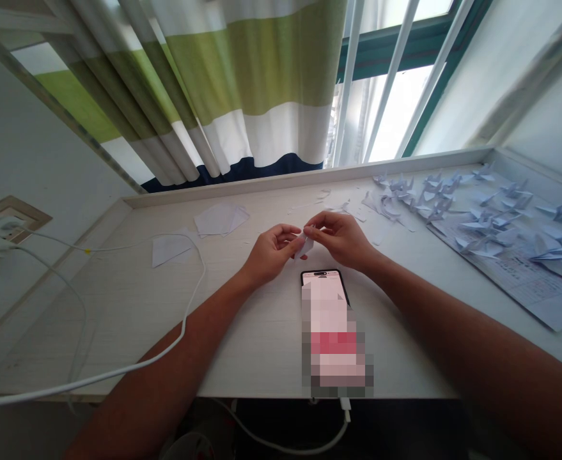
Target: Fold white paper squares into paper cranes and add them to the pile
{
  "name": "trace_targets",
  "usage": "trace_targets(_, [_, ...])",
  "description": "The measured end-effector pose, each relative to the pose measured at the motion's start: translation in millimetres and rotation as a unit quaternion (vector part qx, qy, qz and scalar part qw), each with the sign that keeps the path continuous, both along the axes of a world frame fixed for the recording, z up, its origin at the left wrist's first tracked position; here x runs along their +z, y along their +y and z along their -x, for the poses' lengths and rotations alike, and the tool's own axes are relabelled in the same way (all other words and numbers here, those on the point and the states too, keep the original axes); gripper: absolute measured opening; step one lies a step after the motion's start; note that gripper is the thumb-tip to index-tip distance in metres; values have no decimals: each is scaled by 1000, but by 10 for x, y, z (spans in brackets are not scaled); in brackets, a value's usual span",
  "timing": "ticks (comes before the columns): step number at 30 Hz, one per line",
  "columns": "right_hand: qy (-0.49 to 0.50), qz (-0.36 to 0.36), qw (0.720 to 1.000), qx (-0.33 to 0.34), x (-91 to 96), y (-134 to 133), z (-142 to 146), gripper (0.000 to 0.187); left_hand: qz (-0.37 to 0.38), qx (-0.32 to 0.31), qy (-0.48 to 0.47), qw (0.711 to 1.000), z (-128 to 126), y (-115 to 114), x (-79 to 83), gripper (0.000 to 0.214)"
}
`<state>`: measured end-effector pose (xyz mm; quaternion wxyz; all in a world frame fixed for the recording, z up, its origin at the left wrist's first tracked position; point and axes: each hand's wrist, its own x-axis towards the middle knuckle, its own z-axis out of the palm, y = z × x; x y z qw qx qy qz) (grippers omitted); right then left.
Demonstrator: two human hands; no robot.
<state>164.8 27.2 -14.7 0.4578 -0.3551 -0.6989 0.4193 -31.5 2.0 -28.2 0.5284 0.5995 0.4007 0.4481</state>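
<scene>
**Left hand [275, 254] and right hand [342, 235] meet on a small folded piece of white paper [305, 245]**

In the head view, both hands are together, each pinching the paper between thumb and fingers. The piece sits at the middle of the pale, faintly grained surface [254, 338], just beyond the top end of a black-edged smartphone [327, 308] with a pink, pixelated display. Holding it from both sides probably keeps such a light, thin thing steady; the fingers hide much of its shape. The phone lies face up between the forearms, likely so that its screen can be seen while the hands are busy.

To the left, overlapping flat sheets of white paper [219, 220] look smooth and uncreased, perhaps set aside within reach. A glossy white cable [198, 281] loops across that side and passes in front of the left forearm.

To the right, many sharp-winged, birdlike folded white paper figures [489, 222] crowd together, some on a flat printed paper sheet [525, 281], their crisp points spread at odd angles. Beyond hangs a softly pleated fabric curtain [281, 70] in green and white bands.
</scene>
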Motion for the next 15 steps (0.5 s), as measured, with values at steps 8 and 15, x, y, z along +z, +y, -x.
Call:
trace_targets(8, [58,36,998,-9,9,18,-24,35,93,-51,-1,994,39,-15,36,46])
trace_targets(15, [82,61,995,-13,-13,16,-5,40,99,-27,3,995,35,-5,41,45])
